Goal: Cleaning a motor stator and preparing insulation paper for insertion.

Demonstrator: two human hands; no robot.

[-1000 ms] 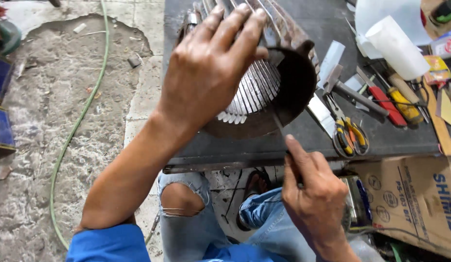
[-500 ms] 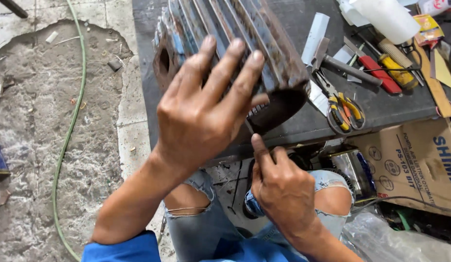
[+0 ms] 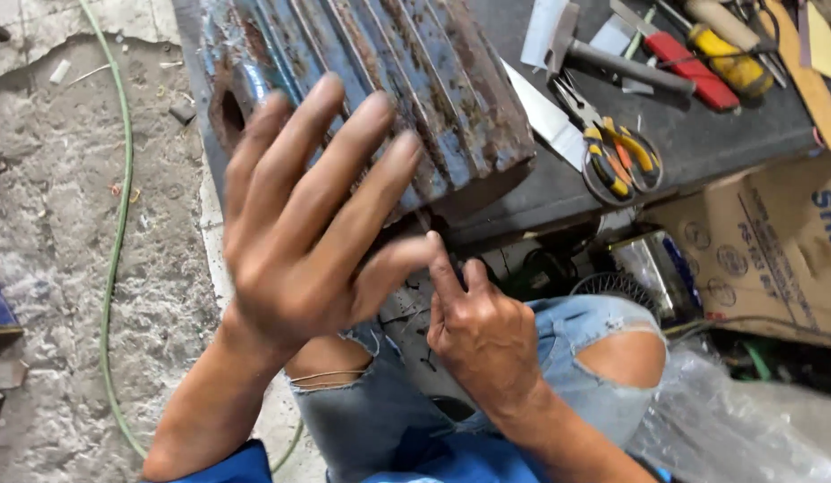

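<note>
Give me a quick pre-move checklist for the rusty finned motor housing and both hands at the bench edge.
1. Left hand on the finned motor housing: ok, fingers spread across the ribs.
2. Right hand placement: cannot tell, index finger points up under the housing's near end, contact hidden.
3. Housing support: not ok, its near end juts over the bench edge.
4. Hands free of tools: ok, none seen in either.
5. Loose tools: ok, pliers and hammer lie apart from the housing.
6. Legs: not ok, knees sit below the overhang.
</note>
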